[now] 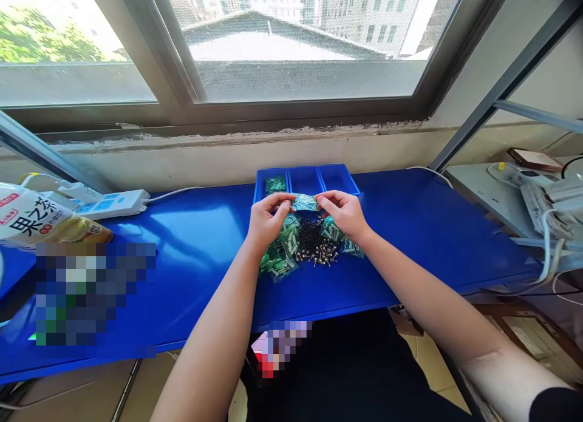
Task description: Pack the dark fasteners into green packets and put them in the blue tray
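Between my two hands a small clear plastic bag [305, 202] with pale and green contents is stretched out. My left hand [270, 217] pinches its left end, and my right hand [345, 214] pinches its right end. Just below lies a pile of small black parts with metal ends [314, 238]. Green-and-white filled bags [280, 257] are heaped left of that pile, and more bags [332, 229] lie to its right, partly under my right hand. Behind the hands stands a blue three-compartment tray [347, 179]; its left compartment holds a green bag [276, 185].
A white power strip [113, 203] and a large drink package [31, 218] are on the blue table [195, 246] at the left. A pixelated area covers its front left. A window is behind; a grey shelf [483, 194] with cables stands right.
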{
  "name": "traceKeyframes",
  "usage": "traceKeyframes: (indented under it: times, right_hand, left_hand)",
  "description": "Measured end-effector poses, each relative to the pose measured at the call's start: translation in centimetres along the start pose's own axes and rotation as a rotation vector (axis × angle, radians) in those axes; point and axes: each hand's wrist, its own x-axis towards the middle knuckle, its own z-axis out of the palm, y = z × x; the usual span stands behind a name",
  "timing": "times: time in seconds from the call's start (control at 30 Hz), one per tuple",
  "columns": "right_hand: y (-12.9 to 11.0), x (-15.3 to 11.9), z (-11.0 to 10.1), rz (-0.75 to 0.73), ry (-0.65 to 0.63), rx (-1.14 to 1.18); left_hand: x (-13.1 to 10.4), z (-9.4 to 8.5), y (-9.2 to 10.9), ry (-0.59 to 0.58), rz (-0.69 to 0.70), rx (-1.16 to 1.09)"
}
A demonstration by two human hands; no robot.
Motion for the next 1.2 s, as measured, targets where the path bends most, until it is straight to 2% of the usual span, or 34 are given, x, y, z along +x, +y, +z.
traceKeyframes:
  times: [0.37,0.73,0.83,1.0,1.2]
  right_hand:
    - [0.50,-0.10,-0.03,-0.080,0.025,-0.084]
    - [0.56,-0.36,0.09,-0.045,-0.013,-0.061]
    - [0.34,-0.50,0.19,-0.046,-0.035,-0.064]
    - [0.24,-0.41,0.12,-0.096,0.022,-0.150]
    - [0.39,-0.24,-0.09,-0.104,0.023,-0.133]
  left_hand:
    - [0.08,0.40,0.14,0.016,0.026,0.080]
    - [0.14,0.21,-0.60,-0.005,0.007,0.102]
    - [0.13,0.23,-0.56,-0.028,-0.003,0.091]
    - [0.19,0.42,-0.50,-0.018,-0.023,0.022]
    - [0.13,0.53,-0.23,-0.056,-0.039,-0.011]
